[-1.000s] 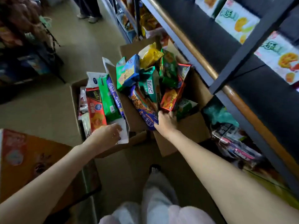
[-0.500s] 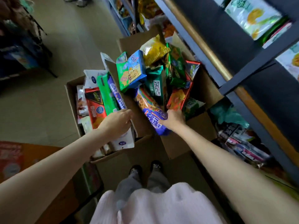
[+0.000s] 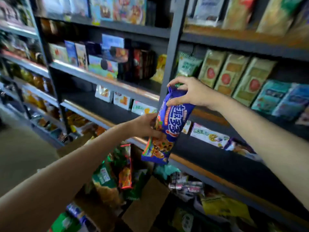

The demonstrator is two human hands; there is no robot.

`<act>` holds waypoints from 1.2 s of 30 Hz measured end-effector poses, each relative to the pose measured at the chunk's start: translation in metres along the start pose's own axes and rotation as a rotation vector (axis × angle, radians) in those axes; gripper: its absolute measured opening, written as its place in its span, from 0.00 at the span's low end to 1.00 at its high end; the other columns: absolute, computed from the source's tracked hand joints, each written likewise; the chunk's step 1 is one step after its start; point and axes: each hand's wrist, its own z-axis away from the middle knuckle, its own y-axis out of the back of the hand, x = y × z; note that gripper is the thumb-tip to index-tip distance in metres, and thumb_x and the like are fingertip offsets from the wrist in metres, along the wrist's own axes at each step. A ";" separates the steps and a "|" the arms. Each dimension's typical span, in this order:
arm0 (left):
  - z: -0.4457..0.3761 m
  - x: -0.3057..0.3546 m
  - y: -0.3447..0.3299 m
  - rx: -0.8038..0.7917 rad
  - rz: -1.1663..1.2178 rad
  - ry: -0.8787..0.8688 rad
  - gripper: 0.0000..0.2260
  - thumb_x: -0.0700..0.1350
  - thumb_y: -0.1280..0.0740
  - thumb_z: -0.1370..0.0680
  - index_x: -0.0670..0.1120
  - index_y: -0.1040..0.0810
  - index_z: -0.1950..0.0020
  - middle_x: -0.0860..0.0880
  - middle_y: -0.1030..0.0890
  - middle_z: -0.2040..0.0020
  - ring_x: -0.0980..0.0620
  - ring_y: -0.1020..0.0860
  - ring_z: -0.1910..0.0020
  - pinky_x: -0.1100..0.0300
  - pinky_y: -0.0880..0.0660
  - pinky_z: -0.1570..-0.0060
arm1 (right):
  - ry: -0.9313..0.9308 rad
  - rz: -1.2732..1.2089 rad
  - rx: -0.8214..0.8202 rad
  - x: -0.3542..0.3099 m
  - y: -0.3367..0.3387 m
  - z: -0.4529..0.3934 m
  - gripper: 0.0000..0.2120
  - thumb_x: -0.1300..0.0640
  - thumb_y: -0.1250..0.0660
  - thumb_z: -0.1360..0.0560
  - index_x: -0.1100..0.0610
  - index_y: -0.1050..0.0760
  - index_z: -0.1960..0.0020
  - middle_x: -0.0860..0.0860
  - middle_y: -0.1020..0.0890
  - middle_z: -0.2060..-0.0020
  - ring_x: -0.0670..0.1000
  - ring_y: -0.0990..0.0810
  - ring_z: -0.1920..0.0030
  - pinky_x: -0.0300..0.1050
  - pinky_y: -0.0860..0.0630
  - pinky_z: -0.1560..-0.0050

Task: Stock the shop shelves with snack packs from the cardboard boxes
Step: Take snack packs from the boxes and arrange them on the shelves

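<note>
The step in hand looks like shelving one pack. The left hand grips the blue pack at its lower middle, fingers curled behind it. The pack hangs upright in the air before the shelves, above the open box; it is long, glossy, printed with cookies, its top crumpled. The right hand pinches that top. Next it probably needs a free gap on a shelf.

1. I see dark metal shelving filling the view, with wood-trimmed edges.
2. A plain beige floor lies at lower left.
3. Light is dim.
</note>
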 end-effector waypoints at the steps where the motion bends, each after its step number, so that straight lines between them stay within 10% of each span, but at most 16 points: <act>1: -0.005 0.015 0.001 0.000 0.036 -0.034 0.20 0.39 0.24 0.33 0.46 0.26 0.45 0.48 0.20 0.51 0.62 0.22 0.58 0.65 0.25 0.49 | 0.007 -0.012 0.049 -0.008 0.011 0.006 0.23 0.61 0.24 0.33 0.58 0.29 0.41 0.55 0.20 0.53 0.46 0.21 0.59 0.35 0.24 0.59; 7: -0.020 0.069 0.016 0.135 0.438 -0.149 0.14 0.35 0.29 0.29 0.48 0.25 0.49 0.53 0.18 0.56 0.61 0.20 0.58 0.63 0.22 0.55 | 0.063 -0.213 0.570 -0.026 0.065 0.031 0.24 0.49 0.27 0.30 0.51 0.32 0.39 0.50 0.24 0.46 0.49 0.26 0.44 0.41 0.31 0.50; 15: -0.048 0.143 0.049 0.380 1.107 -0.214 0.04 0.42 0.33 0.24 0.47 0.26 0.51 0.50 0.22 0.59 0.55 0.23 0.61 0.64 0.26 0.62 | -0.034 -0.495 0.457 -0.001 0.051 0.054 0.08 0.56 0.31 0.27 0.52 0.24 0.48 0.53 0.19 0.49 0.48 0.21 0.52 0.43 0.26 0.54; 30: -0.096 0.229 0.073 0.225 0.321 -0.514 0.14 0.36 0.30 0.28 0.47 0.26 0.45 0.50 0.18 0.49 0.55 0.19 0.52 0.63 0.21 0.56 | 0.141 0.014 0.616 -0.038 0.148 0.024 0.23 0.56 0.27 0.29 0.58 0.30 0.36 0.50 0.21 0.45 0.47 0.23 0.46 0.43 0.24 0.45; 36: -0.150 0.287 0.058 0.287 0.182 -0.678 0.17 0.36 0.27 0.30 0.49 0.28 0.47 0.50 0.24 0.51 0.58 0.24 0.60 0.66 0.25 0.60 | 0.238 0.329 0.955 -0.007 0.246 0.035 0.28 0.58 0.25 0.32 0.59 0.29 0.35 0.54 0.21 0.44 0.49 0.23 0.44 0.39 0.28 0.47</act>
